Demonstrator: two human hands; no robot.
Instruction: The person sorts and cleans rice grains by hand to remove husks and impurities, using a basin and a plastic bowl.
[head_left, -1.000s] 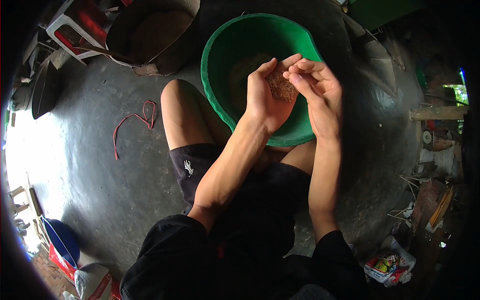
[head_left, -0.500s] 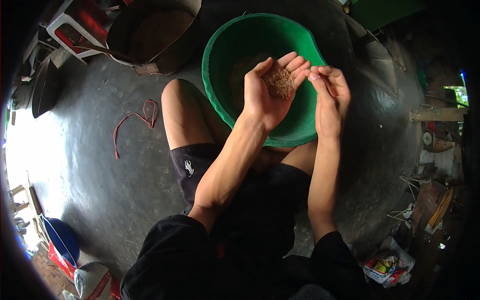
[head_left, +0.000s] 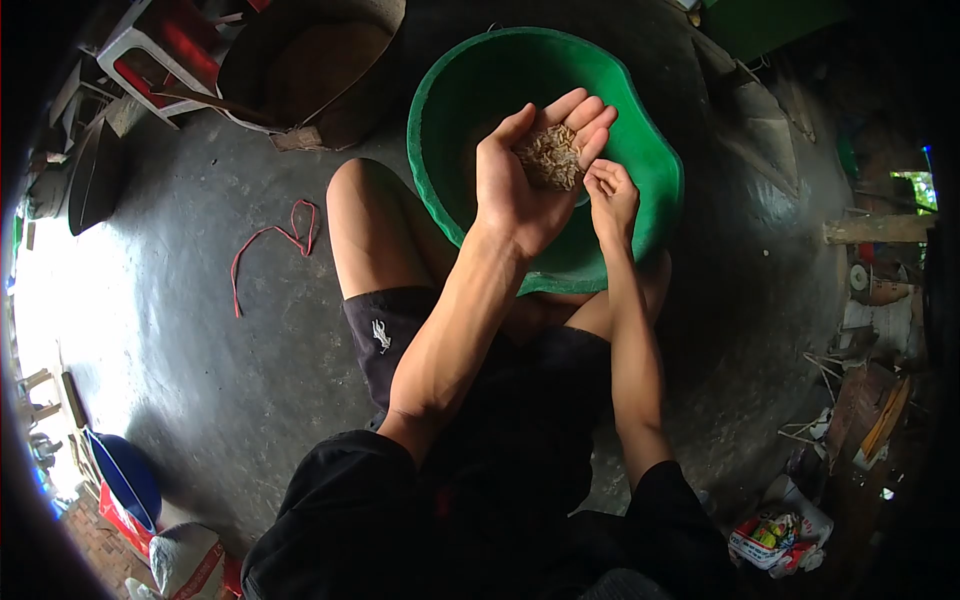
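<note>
Head view shows my left hand (head_left: 525, 185) spread open and palm up, fingers slightly cupped, carrying a small heap of pale brown grain (head_left: 548, 157) on the palm and finger bases. It hangs over the round green plastic basin (head_left: 440, 150), which stands on the dark concrete floor (head_left: 200, 330) just beyond my knees. My right hand (head_left: 610, 195) has its fingertips bunched together against the near right edge of the heap; whether they pinch any grains I cannot tell. Half a second ago that hand was looser and farther right, apart from the grain. A thin red cord (head_left: 270, 240) lies on the floor, left.
</note>
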